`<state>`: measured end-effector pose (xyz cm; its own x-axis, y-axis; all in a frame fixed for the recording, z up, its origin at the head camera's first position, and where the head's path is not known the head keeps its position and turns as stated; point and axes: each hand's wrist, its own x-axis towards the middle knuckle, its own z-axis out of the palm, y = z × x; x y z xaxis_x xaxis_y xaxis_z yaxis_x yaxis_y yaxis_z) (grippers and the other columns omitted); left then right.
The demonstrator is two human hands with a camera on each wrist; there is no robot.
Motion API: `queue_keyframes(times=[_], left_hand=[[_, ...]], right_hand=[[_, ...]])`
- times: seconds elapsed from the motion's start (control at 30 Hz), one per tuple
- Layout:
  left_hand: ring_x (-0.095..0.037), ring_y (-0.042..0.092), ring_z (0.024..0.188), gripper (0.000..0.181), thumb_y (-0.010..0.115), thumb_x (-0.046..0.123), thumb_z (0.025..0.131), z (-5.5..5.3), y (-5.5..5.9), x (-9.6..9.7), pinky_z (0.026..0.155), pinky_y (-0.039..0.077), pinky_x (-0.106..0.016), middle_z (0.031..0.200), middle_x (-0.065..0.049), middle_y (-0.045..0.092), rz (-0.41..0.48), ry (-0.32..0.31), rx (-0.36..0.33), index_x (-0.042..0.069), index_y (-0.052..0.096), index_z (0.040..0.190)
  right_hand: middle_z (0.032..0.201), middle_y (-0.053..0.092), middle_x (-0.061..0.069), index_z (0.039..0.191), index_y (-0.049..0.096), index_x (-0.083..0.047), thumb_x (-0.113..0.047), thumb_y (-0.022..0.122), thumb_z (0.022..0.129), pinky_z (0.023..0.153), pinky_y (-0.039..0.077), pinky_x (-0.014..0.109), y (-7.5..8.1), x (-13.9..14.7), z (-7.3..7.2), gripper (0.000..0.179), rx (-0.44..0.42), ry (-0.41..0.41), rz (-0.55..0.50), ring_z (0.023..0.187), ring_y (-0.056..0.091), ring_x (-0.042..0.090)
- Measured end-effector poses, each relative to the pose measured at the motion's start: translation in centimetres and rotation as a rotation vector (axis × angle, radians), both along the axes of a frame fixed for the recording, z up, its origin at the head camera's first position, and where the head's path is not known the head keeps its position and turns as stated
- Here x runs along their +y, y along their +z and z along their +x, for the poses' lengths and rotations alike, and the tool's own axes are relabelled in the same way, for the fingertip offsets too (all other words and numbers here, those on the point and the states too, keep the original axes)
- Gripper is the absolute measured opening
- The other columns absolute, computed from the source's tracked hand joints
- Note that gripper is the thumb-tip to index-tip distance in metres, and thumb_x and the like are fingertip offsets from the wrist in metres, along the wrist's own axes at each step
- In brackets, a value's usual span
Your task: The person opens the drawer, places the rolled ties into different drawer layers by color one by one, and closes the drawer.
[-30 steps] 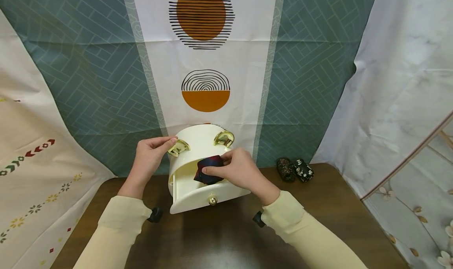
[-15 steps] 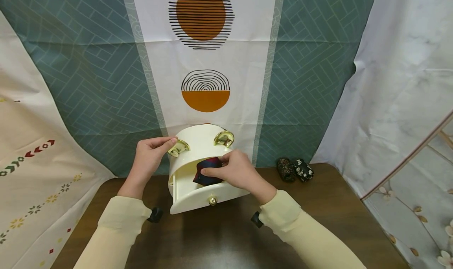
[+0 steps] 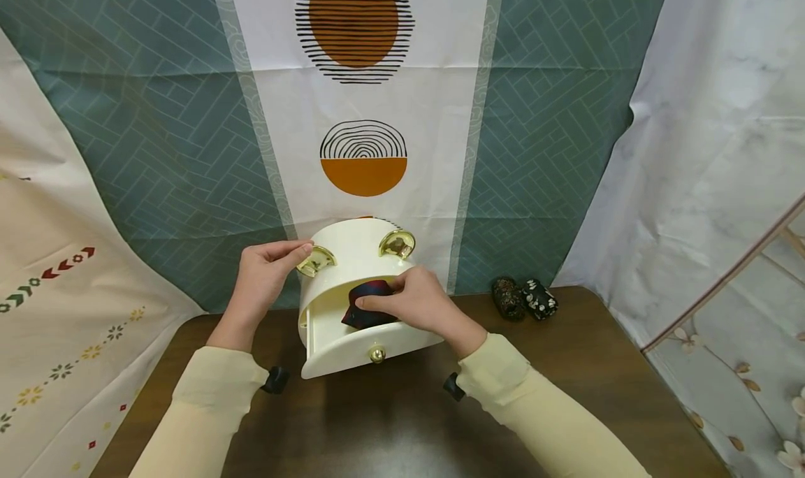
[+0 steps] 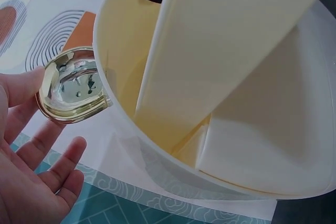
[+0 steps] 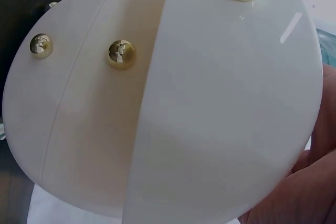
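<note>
A cream rounded box [image 3: 355, 249] with two gold ears stands on the table, its top drawer [image 3: 342, 358] pulled out. My left hand [image 3: 267, 279] pinches the left gold ear [image 3: 321, 260] between thumb and forefinger; in the left wrist view the other fingers of this hand [image 4: 34, 166] are spread below the ear. My right hand [image 3: 423, 302] grips a rolled necktie [image 3: 370, 310], dark blue and red, inside the drawer. The necktie's far side is hidden under the box's top edge. In the right wrist view the drawer front [image 5: 226, 93] covers most of my right hand [image 5: 299, 198].
Two dark patterned fabric rolls, one brownish [image 3: 508, 299] and one black with white flowers [image 3: 539, 300], lie at the back right of the wooden table [image 3: 553, 380]. Lower drawers with gold knobs [image 5: 122, 54] are closed. A patterned cloth [image 3: 365, 100] hangs behind.
My right hand has lowered the necktie slightly, further into the drawer. The left hand keeps its hold on the ear. The head view has shifted a little.
</note>
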<state>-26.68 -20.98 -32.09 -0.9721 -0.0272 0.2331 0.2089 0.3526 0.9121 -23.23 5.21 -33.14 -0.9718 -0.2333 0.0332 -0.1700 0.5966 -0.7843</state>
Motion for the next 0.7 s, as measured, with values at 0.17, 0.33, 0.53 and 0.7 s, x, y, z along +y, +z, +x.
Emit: queue_keyframes(times=[0.17,0.33,0.53,0.7], left_hand=[[-0.01,0.057,0.111,0.042,0.067,0.047,0.082,-0.01,-0.01,-0.05,0.101,0.043,-0.04,0.11,0.003,0.07,-0.005,0.0,0.003,0.015,0.072,0.109],[-0.01,0.057,0.111,0.04,0.067,0.044,0.084,-0.05,-0.17,0.03,0.101,0.043,-0.04,0.111,0.0,0.07,0.002,-0.003,0.006,0.014,0.072,0.109],[-0.009,0.057,0.11,0.04,0.067,0.045,0.083,-0.15,-0.18,-0.03,0.101,0.043,-0.039,0.111,0.002,0.07,0.001,0.003,0.006,0.015,0.072,0.109],[-0.009,0.057,0.11,0.039,0.067,0.043,0.084,0.24,0.3,0.16,0.101,0.043,-0.039,0.11,0.001,0.07,0.001,0.004,-0.006,0.013,0.072,0.109]], right_hand=[[0.043,0.034,-0.006,0.05,0.058,-0.013,-0.066,0.074,0.062,0.038,0.026,0.025,-0.07,-0.38,0.0,0.056,-0.005,0.004,-0.003,0.04,0.036,0.013],[0.043,0.038,-0.005,0.051,0.06,-0.013,-0.066,0.074,0.063,0.038,0.029,0.026,-0.1,-0.45,0.03,0.056,-0.032,0.003,-0.001,0.041,0.038,0.014],[0.043,0.04,-0.004,0.051,0.06,-0.013,-0.068,0.073,0.062,0.039,0.031,0.027,-0.17,-0.61,-0.39,0.058,-0.042,-0.014,0.019,0.042,0.042,0.015],[0.041,0.039,-0.004,0.048,0.054,-0.013,-0.068,0.073,0.063,0.037,0.031,0.026,-0.19,-0.86,-0.57,0.059,-0.034,-0.028,0.035,0.04,0.042,0.016]])
